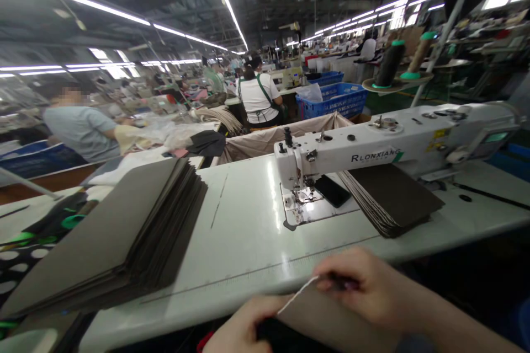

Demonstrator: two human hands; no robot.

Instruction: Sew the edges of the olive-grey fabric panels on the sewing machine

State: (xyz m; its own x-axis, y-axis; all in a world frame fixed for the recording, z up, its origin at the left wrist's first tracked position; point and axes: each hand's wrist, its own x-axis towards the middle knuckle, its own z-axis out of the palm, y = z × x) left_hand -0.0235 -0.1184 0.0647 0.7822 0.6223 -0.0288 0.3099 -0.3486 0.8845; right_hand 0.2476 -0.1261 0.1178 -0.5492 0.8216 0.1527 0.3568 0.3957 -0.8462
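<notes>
My left hand (248, 325) and my right hand (364, 287) are at the table's front edge, both closed on a grey-brown fabric panel (331, 317). A pale edge of the panel runs between my fingers, and its lower part drops out of view. Something dark shows within my right fingers, too blurred to name. Beyond my hands stands a white sewing machine (339, 149), its needle area (304, 196) over a metal plate. Behind the needle a black phone (333, 191) lies on the table. Under the machine arm rests a stack of dark brown panels (397, 196).
A tall stack of grey-brown panels (111, 215) covers the left of the pale table (236, 220). Thread cones (391, 63) stand at the right. Blue crates (331, 100) are behind the machine. Co-workers (259, 96) sit ahead and at the left.
</notes>
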